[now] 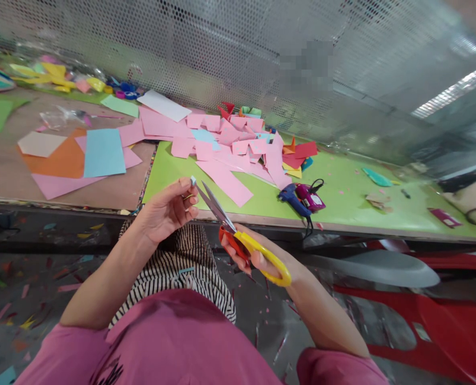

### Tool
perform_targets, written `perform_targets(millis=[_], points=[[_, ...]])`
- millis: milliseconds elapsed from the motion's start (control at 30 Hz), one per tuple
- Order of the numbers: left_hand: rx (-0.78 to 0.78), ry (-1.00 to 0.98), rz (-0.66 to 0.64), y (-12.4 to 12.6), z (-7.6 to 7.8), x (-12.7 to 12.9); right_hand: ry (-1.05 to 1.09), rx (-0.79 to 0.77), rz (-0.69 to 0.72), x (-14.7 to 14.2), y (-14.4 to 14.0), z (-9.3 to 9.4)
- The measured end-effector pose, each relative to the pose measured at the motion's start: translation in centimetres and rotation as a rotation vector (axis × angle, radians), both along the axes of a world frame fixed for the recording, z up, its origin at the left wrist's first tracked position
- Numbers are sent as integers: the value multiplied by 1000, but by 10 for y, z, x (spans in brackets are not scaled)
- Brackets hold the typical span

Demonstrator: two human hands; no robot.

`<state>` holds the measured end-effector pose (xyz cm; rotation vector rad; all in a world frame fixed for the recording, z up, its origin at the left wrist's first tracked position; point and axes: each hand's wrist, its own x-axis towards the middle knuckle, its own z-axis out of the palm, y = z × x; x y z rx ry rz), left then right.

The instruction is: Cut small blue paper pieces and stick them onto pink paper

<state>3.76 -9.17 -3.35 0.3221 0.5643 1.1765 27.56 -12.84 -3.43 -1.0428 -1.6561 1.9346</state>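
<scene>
Between the thumb and forefinger of my left hand [171, 208] is a tiny piece of light blue paper [193, 181]. My right hand [246, 254] grips a pair of scissors [262, 255] with one yellow and one red handle. The scissor blades stand partly apart, their tips close beside the blue piece. Both hands are in front of the table's near edge, above my lap. Behind them lie many pink paper pieces [225, 187], some folded, spread over the green part of the table.
A blue glue gun [294, 199] and a purple box [310, 198] lie right of the pink paper. Light blue [104, 152] and orange sheets [57, 160] lie at left. A perforated metal panel [205, 59] stands behind. Red chairs [454, 326] are at lower right; paper scraps litter the floor.
</scene>
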Motion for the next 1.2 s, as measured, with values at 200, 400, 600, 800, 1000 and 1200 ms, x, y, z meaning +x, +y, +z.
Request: perform_targets(millis=[200, 400, 600, 800, 1000, 1200], points=[[22, 15, 5, 0, -1, 0, 14, 12, 19, -3, -3, 5], [197, 168, 96, 0, -8, -1, 33, 14, 22, -2, -5, 6], [378, 346, 221, -2, -15, -5, 53, 11, 33, -2, -7, 3], [414, 376, 199, -4, -16, -8, 63, 30, 33, -4, -10, -2], [447, 381, 213, -4, -21, -11, 53, 31, -38, -9, -19, 1], [420, 466, 160, -8, -26, -15, 87, 65, -128, -4, -17, 15]])
